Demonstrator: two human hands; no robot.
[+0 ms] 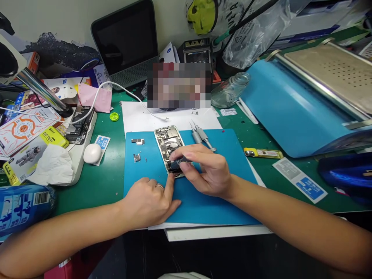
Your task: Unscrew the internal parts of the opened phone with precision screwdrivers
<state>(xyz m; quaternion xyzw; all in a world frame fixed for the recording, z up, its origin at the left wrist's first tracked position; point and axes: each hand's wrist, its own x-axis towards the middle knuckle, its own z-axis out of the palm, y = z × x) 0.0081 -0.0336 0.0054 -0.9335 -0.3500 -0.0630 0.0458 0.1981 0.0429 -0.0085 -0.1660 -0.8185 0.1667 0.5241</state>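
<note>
An opened smartphone (166, 146), its inner parts bare, lies on a blue work mat (203, 205). The index finger of my left hand (151, 201) stretches out to the phone's lower edge; its thumb is apart and the other fingers are curled. Over the lower half of the phone, my right hand (207, 168) pinches a small dark thing (178, 162) whose kind I cannot make out. Left of the phone lie a small metal-and-black part (137, 142) and another small part (136, 157). Two grey screwdrivers (200, 133) lie beyond my right hand.
A yellow utility knife (263, 153) lies right of the mat, before a large blue machine (270, 104). At left are a white earbud case (92, 153), a crumpled tissue (55, 164) and a phone-parts tray (83, 155). A white cable (128, 91) crosses the back; a glass jar (229, 91) lies tipped.
</note>
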